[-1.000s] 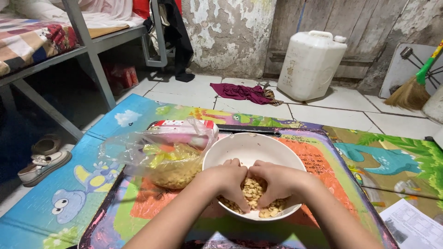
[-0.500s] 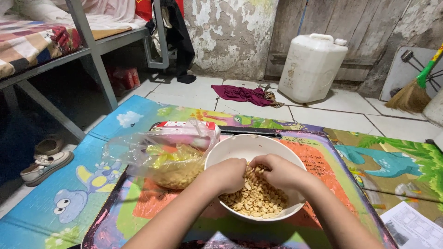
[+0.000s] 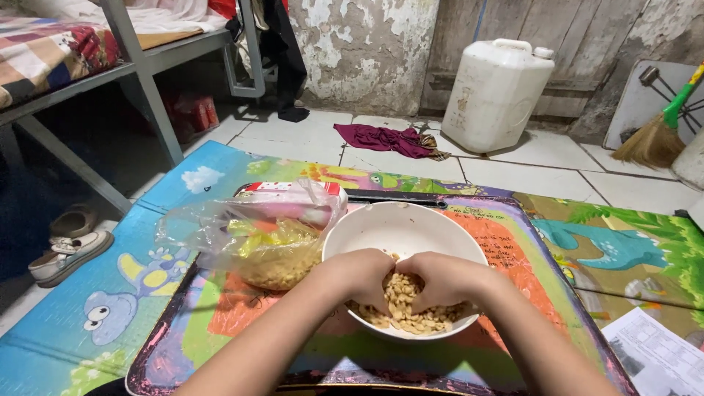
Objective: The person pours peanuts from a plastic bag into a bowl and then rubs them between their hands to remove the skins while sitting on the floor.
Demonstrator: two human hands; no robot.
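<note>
Both hands are placed inside a white bowl (image 3: 404, 229), on a heap of peeled peanuts (image 3: 408, 306). The left hand (image 3: 364, 277) and the right hand (image 3: 434, 279) are pressed together, knuckle against knuckle, with the fingers curled down into the peanuts. A portion of the peanuts is enclosed between the two palms; it cannot be told how tightly it is gripped, because the fingertips are hidden in the heap. More peanuts are seen below the hands, toward the near wall of the bowl. The far half of the bowl, beyond the hands, is bare.

Just to the left of the left hand, a clear plastic bag (image 3: 249, 238) is lying, touching the bowl's rim; a further amount of peanuts and some yellow wrapping are seen through it. Bowl and bag are carried by a low, colourfully painted table (image 3: 513, 257). Under the table a cartoon play mat (image 3: 117, 293) is spread over the tiled floor.

Well beyond the hands, a white plastic canister (image 3: 497, 95) is standing against the wall, and a dark red cloth (image 3: 381, 139) is lying near it. To the far right a broom (image 3: 664, 132) is leaned.
</note>
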